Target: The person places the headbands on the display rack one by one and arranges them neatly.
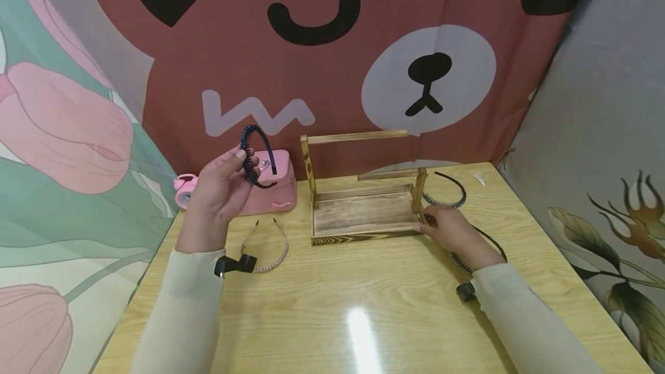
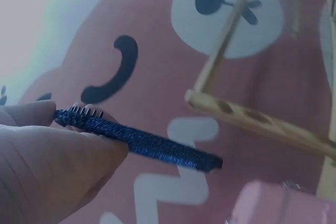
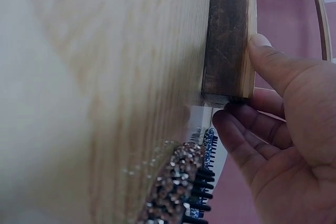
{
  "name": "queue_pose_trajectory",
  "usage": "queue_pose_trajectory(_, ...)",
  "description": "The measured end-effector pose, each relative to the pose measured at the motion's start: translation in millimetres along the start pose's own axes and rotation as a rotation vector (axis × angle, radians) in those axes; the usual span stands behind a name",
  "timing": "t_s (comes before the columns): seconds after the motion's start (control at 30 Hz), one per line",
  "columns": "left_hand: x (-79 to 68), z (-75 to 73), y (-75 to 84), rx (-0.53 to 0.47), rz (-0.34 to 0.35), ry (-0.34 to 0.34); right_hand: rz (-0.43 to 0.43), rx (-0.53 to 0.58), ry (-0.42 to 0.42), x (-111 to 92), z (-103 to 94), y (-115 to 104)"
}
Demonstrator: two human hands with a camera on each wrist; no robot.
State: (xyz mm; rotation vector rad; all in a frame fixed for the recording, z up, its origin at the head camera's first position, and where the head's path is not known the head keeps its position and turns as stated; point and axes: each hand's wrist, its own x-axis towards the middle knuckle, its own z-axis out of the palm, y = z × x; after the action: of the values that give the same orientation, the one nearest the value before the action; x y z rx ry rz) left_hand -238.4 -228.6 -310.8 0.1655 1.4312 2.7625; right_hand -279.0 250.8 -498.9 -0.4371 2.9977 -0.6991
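Bench (image 1: 332, 287) extends near, between your sleeves (image 1: 179, 299). Wooden rack (image 1: 363, 212), far centre; your right hand (image 1: 449, 229) grips its near right corner. Pink case (image 1: 284, 169), far left. Your left hand (image 1: 223, 183) pinches the blue headband (image 2: 157, 141), raised near the case. Beaded headband (image 1: 286, 247), left; two sequined headbands (image 1: 448, 205) crowd your right wrist. Pink clock (image 1: 184, 196) beside the case.

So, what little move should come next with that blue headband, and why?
Probably carry the blue headband to the bare upper bar of the wooden stand: the left grip holds it raised, the bar's right end looks free, and the right grip holds the stand's corner.
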Motion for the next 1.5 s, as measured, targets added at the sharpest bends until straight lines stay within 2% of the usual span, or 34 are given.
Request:
queue_pose_trajectory(0.27,17.8,37.6,8.3,-0.079,0.050,0.010,-0.011,0.018,-0.001,-1.8,-1.8,-0.2)
queue_pose_trajectory(0.43,27.8,53.5,8.4,-0.107,0.076,-0.016,-0.003,0.023,0.001,-2.0,-0.3,-0.7)
queue_pose_trajectory(0.83,45.4,81.7,-9.3,-0.083,0.100,-0.029,0.004,0.036,-0.001,-2.4,4.5,0.4)
queue_pose_trajectory(1.1,59.0,92.1,-22.6,-0.047,0.103,-0.032,0.000,0.013,-0.002,-2.0,5.6,2.6)
queue_pose_trajectory(1.4,73.3,86.9,-34.9,-0.049,0.059,0.026,-0.019,0.012,0.015,-0.8,0.5,-0.2)
queue_pose_trajectory(1.5,76.5,86.8,-42.5,-0.016,0.043,0.050,-0.033,0.007,0.035,-0.4,0.0,0.7)
